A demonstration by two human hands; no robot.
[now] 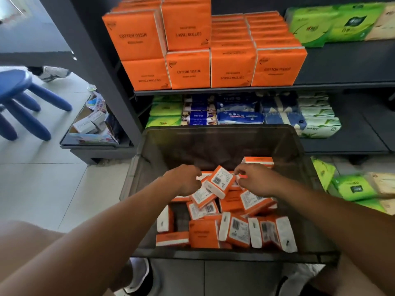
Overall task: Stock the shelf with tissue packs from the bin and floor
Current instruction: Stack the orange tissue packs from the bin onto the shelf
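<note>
A dark plastic bin [213, 137] stands in front of the shelf, holding several loose orange tissue packs [235, 229]. Both my hands are down inside it. My left hand [188, 178] has its fingers curled at the left edge of a tilted orange pack [219, 181]. My right hand [255, 179] pinches the right side of the same pack or one just behind it; I cannot tell which. Orange "Cotton Tissue" packs [188, 70] are stacked in rows on the dark shelf [235, 90] above.
Green packs [316, 24] lie on the upper shelf at right. A lower shelf holds green, blue and white packs [239, 116]. More green and beige packs [352, 189] lie on the floor at right. A blue stool [19, 99] and a box of goods [94, 122] stand at left.
</note>
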